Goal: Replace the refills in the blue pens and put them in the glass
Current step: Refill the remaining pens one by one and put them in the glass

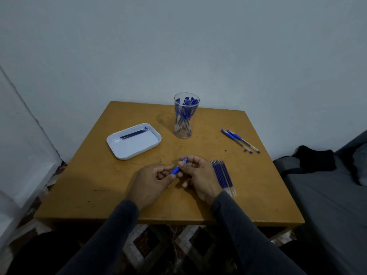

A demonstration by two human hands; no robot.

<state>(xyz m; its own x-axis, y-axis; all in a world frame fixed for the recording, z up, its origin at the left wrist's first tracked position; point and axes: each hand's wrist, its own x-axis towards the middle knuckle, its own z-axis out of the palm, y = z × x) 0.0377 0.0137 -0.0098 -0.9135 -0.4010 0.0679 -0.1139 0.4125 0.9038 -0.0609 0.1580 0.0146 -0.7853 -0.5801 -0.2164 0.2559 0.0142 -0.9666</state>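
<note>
Both hands worked mid-tabletop (103, 175), well back from the near edge. Left hand (151, 181) & right hand (198, 175) each pinched one end of a blue pen (179, 166); grip looked tight on both. Pen likely light, stiff, slick plastic, best held by the barrel ends. Refills (223, 176) lay just right. Beyond: tray (119, 149) w/ used refills, two pens (240, 140) near the right edge, glass (185, 128) farthest, fragile, open room around it.

wooden surface (119, 195); on it a white tray (127, 153), glass (185, 124) of pens, two pens (240, 140), refills (223, 176)
</note>
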